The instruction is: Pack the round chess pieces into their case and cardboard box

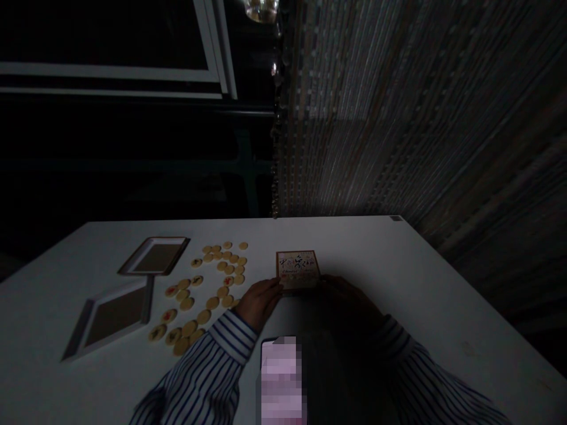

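Clock positions are relative to the printed box point(298, 265). Phone point(280, 381): 6 o'clock. Left hand point(258, 301), 8 o'clock: partly curled, gripping the box's left edge. Right hand point(352, 298), 4 o'clock: touching the right edge; closure obscured by shadow. Discs point(212, 303): 9 o'clock.

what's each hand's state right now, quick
Left hand: holding the printed box at its near left side.
Right hand: at the box's right side, grip too dark to tell.

Toward the left edge of the white desk point(443, 307), white-walled trays point(117, 316) have brown floors. Some tan discs point(222, 291) bear red or black characters; the brown-edged box point(297, 264) has dark lettering, the sleeves point(233, 333) blue-striped white.
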Demonstrator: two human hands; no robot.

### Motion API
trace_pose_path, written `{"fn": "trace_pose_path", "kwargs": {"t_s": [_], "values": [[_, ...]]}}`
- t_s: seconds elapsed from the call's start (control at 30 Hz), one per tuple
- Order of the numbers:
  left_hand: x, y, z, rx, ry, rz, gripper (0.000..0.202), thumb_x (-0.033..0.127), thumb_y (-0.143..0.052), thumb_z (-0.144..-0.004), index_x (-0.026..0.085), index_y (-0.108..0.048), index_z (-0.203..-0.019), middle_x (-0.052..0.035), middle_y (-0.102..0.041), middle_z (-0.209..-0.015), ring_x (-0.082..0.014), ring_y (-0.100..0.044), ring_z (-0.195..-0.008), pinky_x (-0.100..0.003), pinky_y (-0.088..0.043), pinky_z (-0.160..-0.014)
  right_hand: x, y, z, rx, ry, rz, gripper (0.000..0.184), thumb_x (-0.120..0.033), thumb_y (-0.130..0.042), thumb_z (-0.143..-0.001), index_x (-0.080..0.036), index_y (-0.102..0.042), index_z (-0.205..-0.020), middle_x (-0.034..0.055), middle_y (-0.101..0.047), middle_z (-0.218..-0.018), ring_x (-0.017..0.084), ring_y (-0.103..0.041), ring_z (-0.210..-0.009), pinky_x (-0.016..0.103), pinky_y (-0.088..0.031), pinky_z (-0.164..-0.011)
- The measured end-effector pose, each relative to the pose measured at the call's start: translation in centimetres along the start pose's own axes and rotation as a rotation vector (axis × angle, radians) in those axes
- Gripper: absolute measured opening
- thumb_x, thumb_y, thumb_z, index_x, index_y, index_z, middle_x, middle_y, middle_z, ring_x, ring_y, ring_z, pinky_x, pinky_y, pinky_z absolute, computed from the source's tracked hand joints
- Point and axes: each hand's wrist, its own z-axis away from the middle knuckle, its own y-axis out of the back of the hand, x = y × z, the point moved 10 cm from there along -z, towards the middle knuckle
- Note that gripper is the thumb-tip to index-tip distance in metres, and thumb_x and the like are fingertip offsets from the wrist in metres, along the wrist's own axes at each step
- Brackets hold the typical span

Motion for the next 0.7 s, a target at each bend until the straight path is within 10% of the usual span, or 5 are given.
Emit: {"fn": "trace_pose_path", "kwargs": {"t_s": [0.7], "values": [[0.24, 0.09, -0.19, 0.012, 0.008, -0.016, 0.022, 0.025, -0.046, -0.081, 0.016, -0.063, -0.090, -0.0102, -0.064, -0.097, -0.0178, -0.061, -0.086, -0.030, -0.053, -0.074, 0.05, -0.36, 0.14, -0.003, 0.017, -0.010, 0.030, -0.018, -0.036, -0.083, -0.014, -0.051, -0.109, 0.0126, -0.057, -0.106, 0.018, -0.054, -0.094, 0.031, -0.050, -0.073]]}}
